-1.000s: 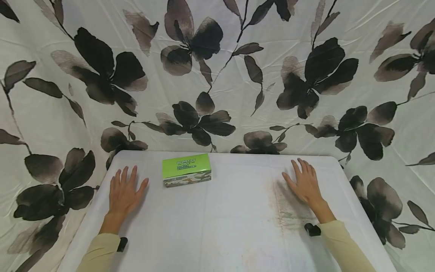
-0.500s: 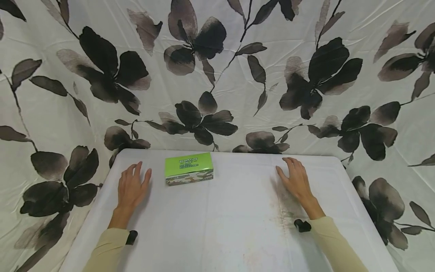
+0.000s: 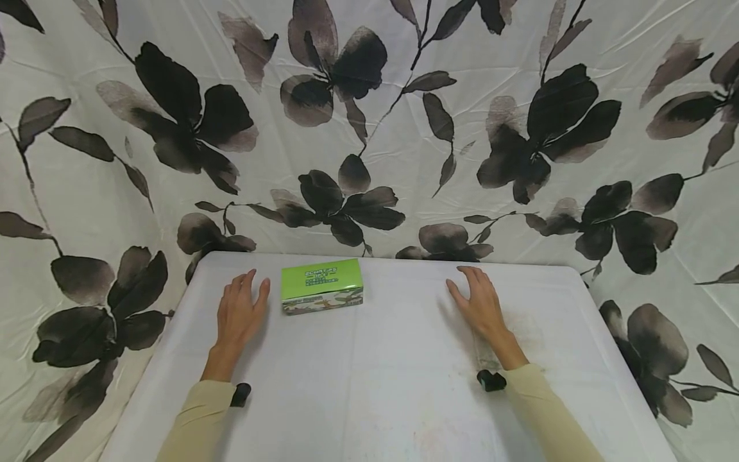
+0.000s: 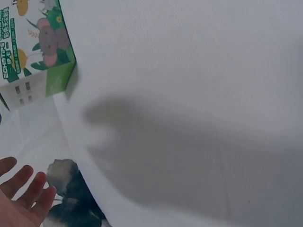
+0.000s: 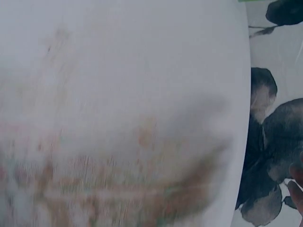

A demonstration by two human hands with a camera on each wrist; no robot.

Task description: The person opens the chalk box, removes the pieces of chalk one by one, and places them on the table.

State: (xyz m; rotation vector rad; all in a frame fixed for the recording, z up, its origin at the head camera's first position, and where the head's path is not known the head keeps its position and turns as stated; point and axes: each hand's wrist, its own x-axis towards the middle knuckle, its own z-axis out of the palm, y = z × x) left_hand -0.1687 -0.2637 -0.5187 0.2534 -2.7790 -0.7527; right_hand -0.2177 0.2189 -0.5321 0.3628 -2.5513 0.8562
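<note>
A box (image 3: 321, 287) with a bright green top and a picture-printed front side stands near the far edge of the white table, left of the middle. My left hand (image 3: 239, 314) is just left of the box, fingers loosely extended, holding nothing. In the left wrist view, the fingers (image 4: 28, 189) show at the lower left, below the box (image 4: 35, 45) with its cartoon elephant. My right hand (image 3: 480, 307) hovers over the right part of the table, thumb apart from the fingers and nothing held. Only a bit of that hand (image 5: 297, 184) shows in the right wrist view.
The white-covered table (image 3: 369, 385) has brownish and greenish stains on its right side. Behind it hangs a white curtain (image 3: 416, 212) with dark flower prints. A black device (image 3: 240, 394) sits at the left wrist, another black device (image 3: 491, 380) at the right.
Both hands have moved inward: the left to the right, closer to the box, and the right to the left. The box has stayed in place on the table.
</note>
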